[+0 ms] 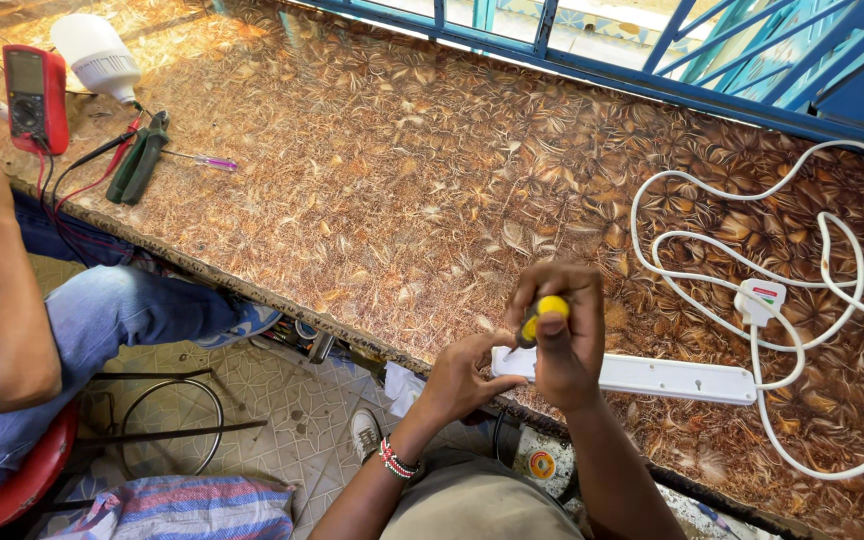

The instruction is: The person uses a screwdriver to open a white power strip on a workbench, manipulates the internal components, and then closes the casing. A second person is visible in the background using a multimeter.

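Two hands work at the tabletop's (402, 190) near edge: the right hand (564, 340) grips a yellow-handled screwdriver (542, 314) upright, tip down on a white power strip (652, 377), which the left hand (467, 378) steadies by its left end.

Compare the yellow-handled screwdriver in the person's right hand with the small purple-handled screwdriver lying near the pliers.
The yellow-handled screwdriver stands nearly upright, gripped in the right hand over the white power strip; the purple-handled screwdriver lies flat and untouched on the patterned table. The yellow handle looks thicker, the purple one slim. Both are screwdrivers on the same table.
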